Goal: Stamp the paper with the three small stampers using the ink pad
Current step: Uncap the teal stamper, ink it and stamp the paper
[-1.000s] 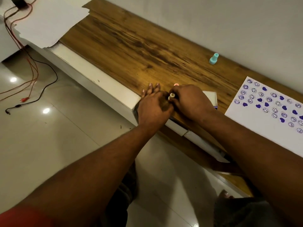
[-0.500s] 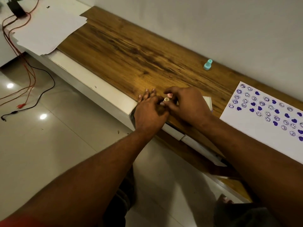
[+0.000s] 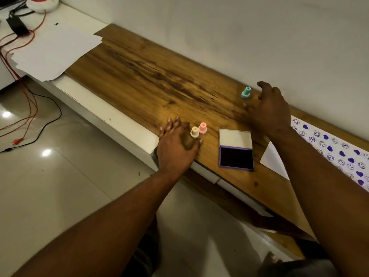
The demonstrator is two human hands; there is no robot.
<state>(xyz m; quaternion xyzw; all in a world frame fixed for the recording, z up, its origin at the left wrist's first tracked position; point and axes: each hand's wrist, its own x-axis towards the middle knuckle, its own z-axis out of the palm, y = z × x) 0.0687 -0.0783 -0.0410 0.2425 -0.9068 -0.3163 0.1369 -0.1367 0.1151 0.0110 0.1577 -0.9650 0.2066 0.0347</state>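
A cream stamper (image 3: 194, 132) and a pink stamper (image 3: 202, 128) stand upright side by side on the wooden shelf (image 3: 151, 76). My left hand (image 3: 176, 145) rests flat beside them, its thumb against the cream one. The teal stamper (image 3: 245, 92) stands near the wall; my right hand (image 3: 269, 108) hovers just right of it, fingers spread, holding nothing. The purple ink pad (image 3: 236, 154) lies open between my arms. The white paper (image 3: 329, 152), covered with purple smileys and hearts, lies at the right, partly under my right forearm.
A stack of blank white sheets (image 3: 54, 48) lies at the shelf's far left end. Red and black cables (image 3: 24, 108) trail over the tiled floor on the left. A black adapter (image 3: 17, 26) sits at the top left. The wall runs close behind the shelf.
My right hand has let go of the cream stamper and moved up and right to the teal one. The open ink pad, earlier hidden under that hand, now shows. The view has shifted.
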